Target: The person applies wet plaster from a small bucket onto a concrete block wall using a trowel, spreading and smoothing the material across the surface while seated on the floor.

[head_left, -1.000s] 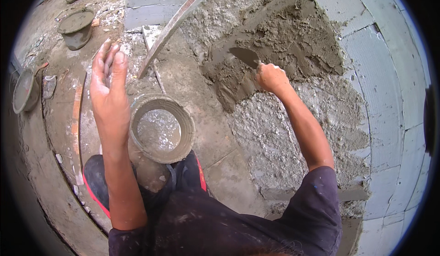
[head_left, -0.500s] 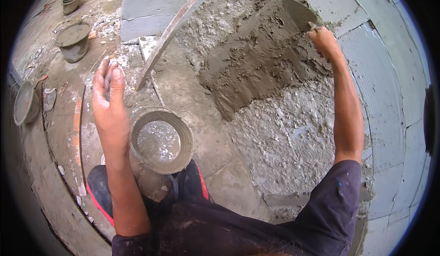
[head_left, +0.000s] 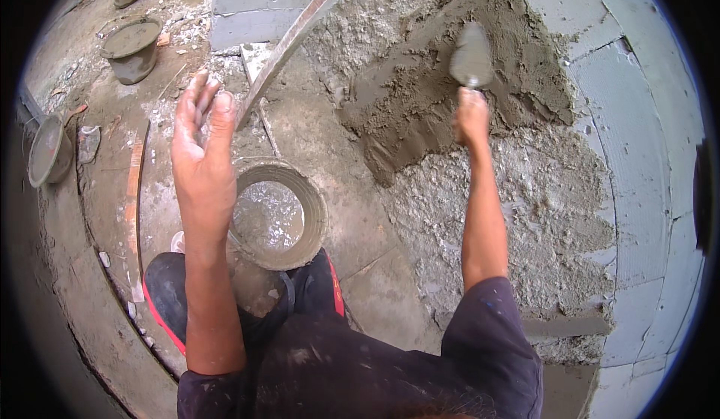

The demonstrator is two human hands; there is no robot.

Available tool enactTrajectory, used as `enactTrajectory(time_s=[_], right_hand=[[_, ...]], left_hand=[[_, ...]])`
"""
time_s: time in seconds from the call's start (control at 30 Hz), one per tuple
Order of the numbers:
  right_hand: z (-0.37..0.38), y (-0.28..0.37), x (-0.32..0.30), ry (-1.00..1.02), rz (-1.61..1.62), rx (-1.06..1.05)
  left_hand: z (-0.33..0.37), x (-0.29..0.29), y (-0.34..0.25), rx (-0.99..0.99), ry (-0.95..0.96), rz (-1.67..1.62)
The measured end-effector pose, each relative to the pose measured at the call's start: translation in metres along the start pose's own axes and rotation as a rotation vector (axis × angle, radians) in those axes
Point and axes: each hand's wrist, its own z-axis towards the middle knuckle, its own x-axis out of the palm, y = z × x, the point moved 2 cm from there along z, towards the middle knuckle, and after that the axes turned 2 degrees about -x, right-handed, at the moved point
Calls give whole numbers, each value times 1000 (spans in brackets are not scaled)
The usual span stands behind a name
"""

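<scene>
The right grip holds a trowel (slightly blurred) over mortar.

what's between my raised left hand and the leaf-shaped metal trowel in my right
From left to right, the head view shows a long, narrow, stained bar, a strip of grey concrete, then wet brown mortar.

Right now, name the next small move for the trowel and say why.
Probably sweep the trowel lightly across the dark mortar: the right hand grips its handle, the blade appears over that patch, and the surface looks ridged and lumpy.
</scene>
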Motion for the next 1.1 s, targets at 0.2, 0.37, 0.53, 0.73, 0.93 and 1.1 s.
enactTrajectory(time_s=[0.2, 0.37, 0.53, 0.73, 0.93, 1.1], right_hand=[[-40, 15, 110, 282, -293, 143], [-73, 6, 65, 663, -783, -9], [-3, 82, -42, 273, -115, 97], [29, 57, -18, 199, -198, 90], [-65, -22, 117, 431, -392, 154], [-64, -7, 69, 444, -807, -84]], left_hand=[[2, -13, -5, 18, -67, 29], [-10, -26, -23, -1, -102, -2], [-7, -29, -29, 35, -73, 39], [-4, 2, -7, 7, 8, 9], [-7, -8, -11, -10, -36, -14], [-5, -25, -16, -24, -94, 5]])
